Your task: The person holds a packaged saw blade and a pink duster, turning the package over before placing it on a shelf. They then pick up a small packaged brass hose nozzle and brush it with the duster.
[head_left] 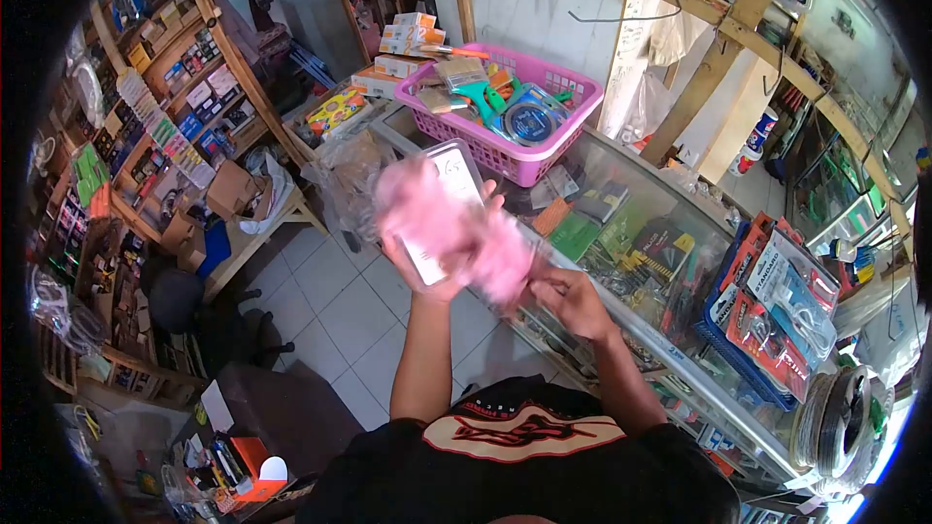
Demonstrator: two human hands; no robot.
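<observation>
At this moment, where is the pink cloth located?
In the head view, the pink cloth is near the centre, in the right hand, partly covering the flat white item that the left hand holds.

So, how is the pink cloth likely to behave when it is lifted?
Probably floppy: the pink cloth looks bunched and irregular, though blurred. It seems light, since the right hand holds it by one end.

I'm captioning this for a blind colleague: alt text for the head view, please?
A person's left hand holds a white-faced flat item, and the right hand a blurred pink cloth partly covering it. Beyond them, a pink basket with brushes stands on a glass counter; packed shelves line the view's left side.
</observation>
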